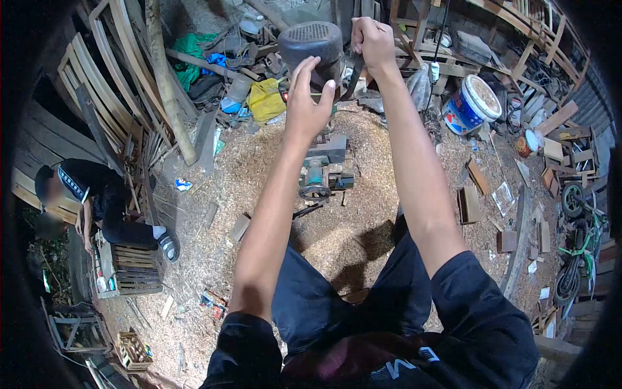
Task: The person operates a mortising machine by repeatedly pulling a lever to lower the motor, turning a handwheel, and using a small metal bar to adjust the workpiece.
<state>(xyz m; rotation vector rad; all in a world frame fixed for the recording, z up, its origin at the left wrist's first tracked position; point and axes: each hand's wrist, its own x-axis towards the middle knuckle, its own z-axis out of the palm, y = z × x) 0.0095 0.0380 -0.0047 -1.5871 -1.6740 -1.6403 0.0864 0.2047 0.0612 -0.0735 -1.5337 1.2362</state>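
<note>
A dark cylindrical motor housing [310,40] with a perforated round end is at the top centre. My left hand [311,100] lies against its lower side, palm toward it, with thumb and fingers apart. To the right of the housing, my right hand [374,44] is raised with its fingers curled closed. A dark strap-like piece [353,76] hangs just below that hand; whether the fingers hold it is unclear. Beneath my hands, a green and grey machine [315,176] with a handwheel stands on ground covered in wood shavings.
A person [97,201] sits at the left beside a slatted crate [136,269]. Long curved wooden pieces [97,91] lean at the upper left. A white and blue bucket [473,104] stands at the upper right, a green bicycle [576,249] at the far right. Wood offcuts lie around.
</note>
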